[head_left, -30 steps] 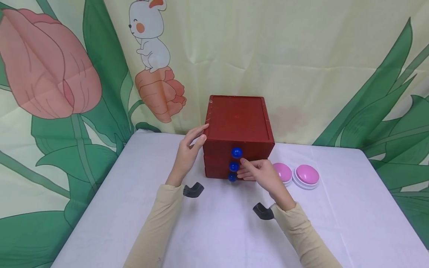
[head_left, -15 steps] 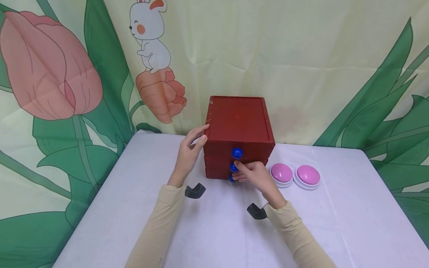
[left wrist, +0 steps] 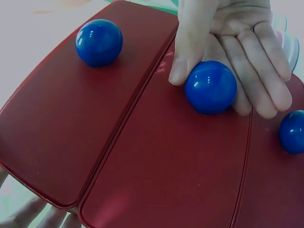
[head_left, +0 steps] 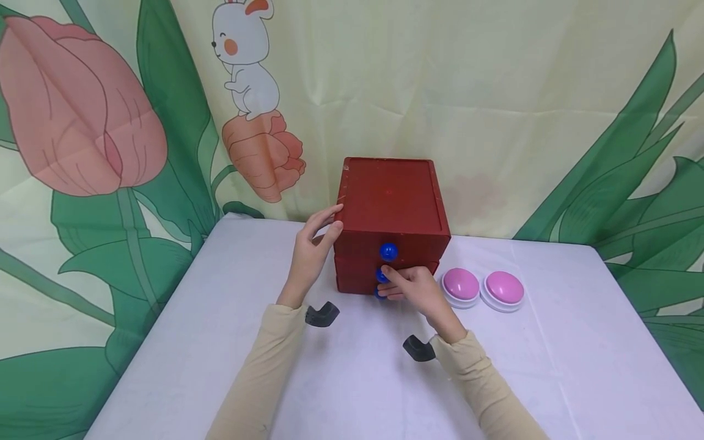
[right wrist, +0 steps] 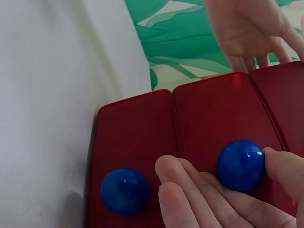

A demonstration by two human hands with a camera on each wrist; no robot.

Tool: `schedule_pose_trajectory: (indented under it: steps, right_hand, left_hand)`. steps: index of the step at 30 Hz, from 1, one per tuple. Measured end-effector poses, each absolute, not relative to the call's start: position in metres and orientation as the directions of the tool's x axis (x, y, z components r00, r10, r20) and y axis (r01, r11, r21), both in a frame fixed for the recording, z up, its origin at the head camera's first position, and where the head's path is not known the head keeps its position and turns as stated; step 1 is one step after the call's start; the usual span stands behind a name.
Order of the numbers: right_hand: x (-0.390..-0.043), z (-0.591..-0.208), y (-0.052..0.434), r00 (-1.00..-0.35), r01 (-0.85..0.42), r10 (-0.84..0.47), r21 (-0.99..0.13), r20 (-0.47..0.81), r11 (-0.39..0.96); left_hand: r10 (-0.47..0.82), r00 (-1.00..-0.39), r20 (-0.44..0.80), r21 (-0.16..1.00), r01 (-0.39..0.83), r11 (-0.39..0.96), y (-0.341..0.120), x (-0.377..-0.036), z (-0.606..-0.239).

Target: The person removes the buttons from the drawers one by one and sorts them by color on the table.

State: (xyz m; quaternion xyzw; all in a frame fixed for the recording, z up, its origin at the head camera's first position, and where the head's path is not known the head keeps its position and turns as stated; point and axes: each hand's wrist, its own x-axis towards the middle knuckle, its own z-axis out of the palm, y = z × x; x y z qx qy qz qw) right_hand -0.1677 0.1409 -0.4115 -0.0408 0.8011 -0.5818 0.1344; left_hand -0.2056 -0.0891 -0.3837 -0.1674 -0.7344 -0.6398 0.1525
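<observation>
A dark red drawer box (head_left: 392,198) with three drawers stands on the table, a round blue knob on each drawer front. My right hand (head_left: 423,293) pinches the middle knob (left wrist: 210,88), thumb on its upper side and fingers along its lower side. Above it is the top knob (head_left: 388,251); the bottom knob (right wrist: 124,191) lies just below, partly hidden by my fingers in the head view. All drawers look closed. My left hand (head_left: 310,253) rests against the box's left side, fingers extended, with its fingertips at the top edge.
Two pink dome buttons on white bases, a nearer one (head_left: 461,285) and a farther one (head_left: 504,288), sit right of the box. Behind the box hangs a printed curtain (head_left: 473,110). A white cloth (head_left: 363,379) covers the table.
My right hand has moved left from beside the knobs and taken hold of the middle one. The left hand has stayed on the box's side, and the box has not moved.
</observation>
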Motion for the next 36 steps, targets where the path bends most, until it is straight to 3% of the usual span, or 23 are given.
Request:
schedule_pose_trajectory:
  steps: [36]
  right_hand:
    - [-0.144, -0.413, 0.145, -0.955, 0.059, -0.250, -0.929, -0.159, 0.366]
  left_hand:
    - [0.075, -0.902, 0.425, 0.892, 0.432, 0.134, -0.092, -0.206, -0.382]
